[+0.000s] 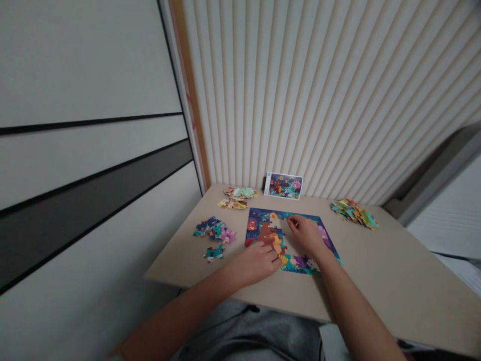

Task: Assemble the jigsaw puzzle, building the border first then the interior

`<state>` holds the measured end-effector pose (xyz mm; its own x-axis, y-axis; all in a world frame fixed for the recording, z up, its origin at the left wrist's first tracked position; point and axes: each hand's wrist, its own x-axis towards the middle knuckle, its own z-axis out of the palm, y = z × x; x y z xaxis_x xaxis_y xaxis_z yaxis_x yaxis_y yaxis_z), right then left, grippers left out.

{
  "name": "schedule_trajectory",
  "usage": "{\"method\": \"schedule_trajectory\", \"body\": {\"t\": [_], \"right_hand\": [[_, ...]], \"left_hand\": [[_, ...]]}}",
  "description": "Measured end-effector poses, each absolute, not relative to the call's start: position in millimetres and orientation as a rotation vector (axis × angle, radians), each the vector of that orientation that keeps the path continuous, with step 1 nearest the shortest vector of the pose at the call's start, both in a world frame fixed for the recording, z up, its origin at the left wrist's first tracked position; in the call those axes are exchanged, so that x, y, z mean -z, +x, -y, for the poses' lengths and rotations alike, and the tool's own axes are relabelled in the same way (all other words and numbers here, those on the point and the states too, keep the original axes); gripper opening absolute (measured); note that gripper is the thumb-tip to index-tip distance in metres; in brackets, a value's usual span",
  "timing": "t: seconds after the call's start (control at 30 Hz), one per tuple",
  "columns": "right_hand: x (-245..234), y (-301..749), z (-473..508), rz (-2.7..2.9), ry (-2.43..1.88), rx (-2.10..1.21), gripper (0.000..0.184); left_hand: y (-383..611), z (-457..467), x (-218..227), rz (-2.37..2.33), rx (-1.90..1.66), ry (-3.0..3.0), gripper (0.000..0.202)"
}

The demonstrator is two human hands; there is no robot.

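Observation:
A colourful, partly joined jigsaw puzzle (pixel 263 228) lies flat in the middle of the beige table (pixel 394 281). My left hand (pixel 257 260) rests on the puzzle's lower left part, fingers curled and pressing on the pieces there. My right hand (pixel 308 233) lies over the puzzle's centre with its fingertips pinched together near the upper middle; whether they hold a piece is hidden.
Loose piles of pieces lie around: bluish ones (pixel 214 229) at left, pale ones (pixel 236 197) at the back left, mixed ones (pixel 353 211) at the back right. A reference picture card (pixel 283 185) leans against the ribbed wall. My grey-clad lap is below the near edge.

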<state>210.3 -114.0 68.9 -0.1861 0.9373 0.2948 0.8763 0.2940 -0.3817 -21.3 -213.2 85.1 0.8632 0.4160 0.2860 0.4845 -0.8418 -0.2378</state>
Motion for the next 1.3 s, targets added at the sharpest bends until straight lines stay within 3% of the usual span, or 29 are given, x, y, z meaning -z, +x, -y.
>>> {"method": "schedule_trajectory", "body": {"t": [0.13, 0.4, 0.63, 0.97, 1.3], "right_hand": [[-67.6, 208.5, 115.6, 2.117, -1.618, -0.182, 0.028], [-74.5, 200.6, 123.0, 2.175, -1.646, -0.145, 0.029], [-76.4, 197.9, 124.6, 2.209, -1.666, -0.144, 0.028], [-76.7, 198.1, 124.8, 2.212, -1.682, -0.151, 0.028], [-77.8, 198.7, 126.0, 2.198, -1.666, -0.139, 0.026]], "left_hand": [[-53.3, 223.2, -89.7, 0.844, 0.331, -2.723, 0.014], [-168.4, 187.8, -83.8, 1.652, 0.404, -2.474, 0.03], [-193.3, 171.2, -71.7, 1.753, 0.564, -2.673, 0.036], [-194.9, 148.7, -64.8, 2.146, 1.408, -2.626, 0.048], [-217.7, 141.4, -70.9, 2.25, 1.502, -2.321, 0.048]]}}
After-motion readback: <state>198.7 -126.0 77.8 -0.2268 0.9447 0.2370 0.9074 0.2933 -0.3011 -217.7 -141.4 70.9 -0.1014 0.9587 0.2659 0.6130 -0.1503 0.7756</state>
